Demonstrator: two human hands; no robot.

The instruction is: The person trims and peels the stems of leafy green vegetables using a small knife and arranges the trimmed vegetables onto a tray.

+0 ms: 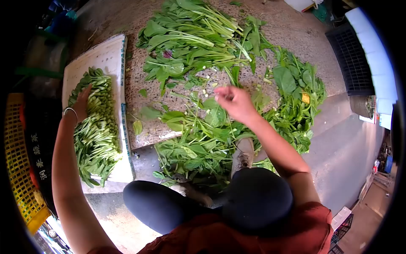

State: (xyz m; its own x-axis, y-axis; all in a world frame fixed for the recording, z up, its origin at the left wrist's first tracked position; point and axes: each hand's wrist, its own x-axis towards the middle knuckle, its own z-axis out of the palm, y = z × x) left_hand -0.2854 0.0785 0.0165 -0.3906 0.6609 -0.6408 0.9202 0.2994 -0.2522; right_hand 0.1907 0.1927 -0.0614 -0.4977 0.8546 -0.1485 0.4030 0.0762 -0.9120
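My left hand (82,105), with a bracelet at the wrist, lies along the side of a neat row of leafy greens (101,114), fingers stretched out against the leaves. Those greens rest on a white foam tray (116,48), their cut stems facing right. Over the speckled board, my right hand (237,103) is closed with the fingers curled toward the thumb; whether something small is in it I cannot make out. Below it lie loose leaves (215,116) and small stem bits. A large heap of leafy greens (190,38) sits at the far side of the board (141,122).
Discarded leaves (194,150) cover the ground around my shoe (243,154), and more scraps (298,93) pile up to the right. A black crate (349,59) stands at the right beside white foam boxes (372,55). A yellow crate (23,169) is at the left edge.
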